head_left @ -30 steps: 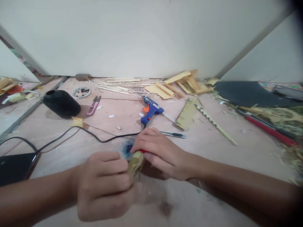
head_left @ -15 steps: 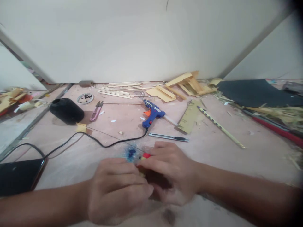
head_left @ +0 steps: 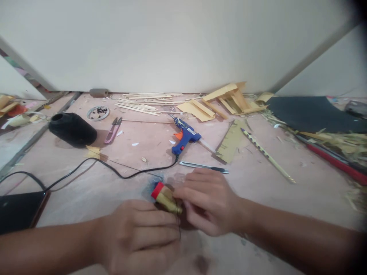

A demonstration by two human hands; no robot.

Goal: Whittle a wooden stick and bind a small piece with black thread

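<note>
A small tan, tube-like piece with a red band at one end sticks out past the fingers of my left hand, which is closed around its lower part. My right hand is closed in a pinch at the other side of the piece. From its fingertips a dark thread runs down across the piece's near end. Just behind the red end lies a blurred blue patch. A utility knife rests on the floor right behind my right hand.
A blue glue gun lies ahead, its black cord curving left. Around it are a black thread cone, pink thread snips, a ruler, a pencil, thin sticks and a dark phone-like slab.
My hands have drawn apart, the left moving down and left. The red-banded piece now shows more fully and points up-left, and the thread between the hands has come into view.
</note>
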